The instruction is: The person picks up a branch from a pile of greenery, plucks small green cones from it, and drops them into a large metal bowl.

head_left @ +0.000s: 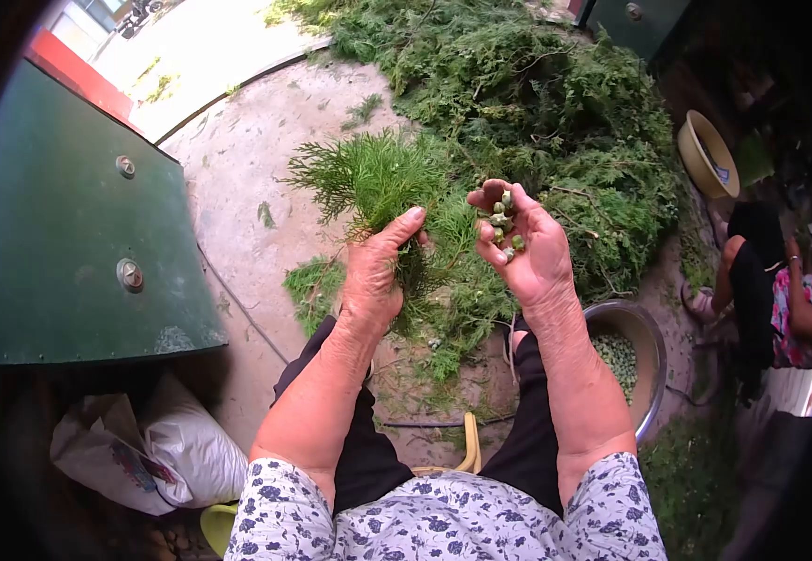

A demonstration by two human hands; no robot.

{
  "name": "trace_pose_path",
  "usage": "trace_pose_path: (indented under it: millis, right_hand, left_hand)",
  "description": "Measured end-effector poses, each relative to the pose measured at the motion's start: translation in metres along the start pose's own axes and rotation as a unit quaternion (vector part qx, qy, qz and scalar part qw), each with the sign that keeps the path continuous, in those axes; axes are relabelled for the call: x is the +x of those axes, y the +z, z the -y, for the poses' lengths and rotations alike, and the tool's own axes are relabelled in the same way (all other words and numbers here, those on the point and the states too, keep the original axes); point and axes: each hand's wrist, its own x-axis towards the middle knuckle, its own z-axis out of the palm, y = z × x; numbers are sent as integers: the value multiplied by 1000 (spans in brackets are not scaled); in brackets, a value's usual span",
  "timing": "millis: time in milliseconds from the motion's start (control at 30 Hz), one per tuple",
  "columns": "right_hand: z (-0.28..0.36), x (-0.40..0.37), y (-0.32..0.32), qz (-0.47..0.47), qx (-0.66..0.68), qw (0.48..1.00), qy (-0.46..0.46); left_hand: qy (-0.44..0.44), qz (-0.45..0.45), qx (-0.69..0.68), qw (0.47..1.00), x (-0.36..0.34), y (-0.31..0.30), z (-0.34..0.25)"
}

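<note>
My left hand (380,271) is closed round a leafy green conifer sprig (368,182), whose flat, feathery foliage fans out beyond the thumb. My right hand (529,245) is cupped, palm up, with several small green cones (502,222) lying in the palm and against the curled fingers. The two hands are apart, above my knees. To the right of my right forearm, a metal basin (653,360) on the floor holds a layer of pale green cones (616,365).
A large heap of cut conifer branches (527,93) lies ahead. Green metal door panel (60,243) stands at left, white sacks (191,449) below it. A yellowish basin (696,154) is at far right, near another person (756,280) seated there. A cable (247,313) crosses the floor.
</note>
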Motion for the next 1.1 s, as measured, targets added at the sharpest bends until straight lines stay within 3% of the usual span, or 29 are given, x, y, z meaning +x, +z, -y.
trace_pose_path:
  millis: [133,200,333,467,533,700,833,900,1000,1100]
  right_hand:
    - [-3,-7,7,28,0,1000,9]
    - [-4,-9,9,90,-8,996,4]
    - [-5,-8,10,73,-23,997,11]
    - [-8,-5,15,55,-85,995,-14]
    - [-9,-3,15,88,-99,991,-23]
    - [-13,-3,19,64,-122,990,-22]
    - [-13,-4,18,67,-128,989,-26]
    - [-14,-2,16,77,-130,988,-25]
    - [-13,-3,16,88,-137,986,-28]
    - [-13,-3,16,91,-140,985,-31]
  left_hand:
    - [-13,-50,3,999,-4,7,13]
    - [20,-13,17,1000,0,3,21]
    - [-104,0,-66,992,-7,14,5]
    - [-50,104,-27,993,-8,15,6]
    - [-23,96,-36,994,-6,14,10]
    - [-8,83,-47,995,-6,13,11]
    - [-32,122,-63,990,-4,10,9]
    - [-65,42,-72,994,-6,10,7]
    - [-29,56,-67,996,-7,12,10]
    - [-47,66,-56,995,-8,12,9]
